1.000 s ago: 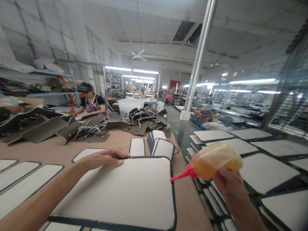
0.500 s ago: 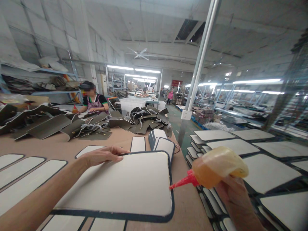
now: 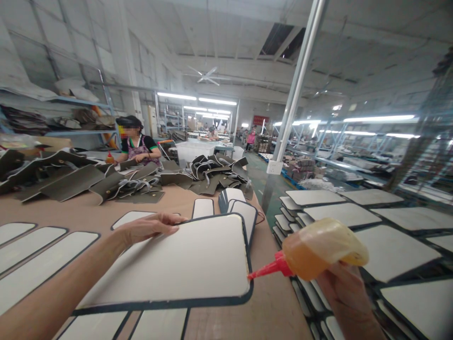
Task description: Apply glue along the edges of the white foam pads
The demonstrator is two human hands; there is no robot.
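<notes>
The white panel (image 3: 177,264) was at seven o'clock, left hand (image 3: 154,226) pinching it; right hand (image 3: 341,278) gripped the bottle (image 3: 314,248), nozzle (image 3: 271,267) at the panel's three o'clock — overly hard squeezing risked flooding its rim (image 3: 198,301).

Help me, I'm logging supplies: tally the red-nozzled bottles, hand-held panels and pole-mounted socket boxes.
Red-nozzled bottles: 2 (one in the right hand, one near a co-worker)
Hand-held panels: 1 (left hand)
Pole-mounted socket boxes: 1
Total: 4

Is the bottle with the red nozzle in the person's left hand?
No, the right hand holds the bottle, while the left hand grips the edge of the white panel.
</notes>
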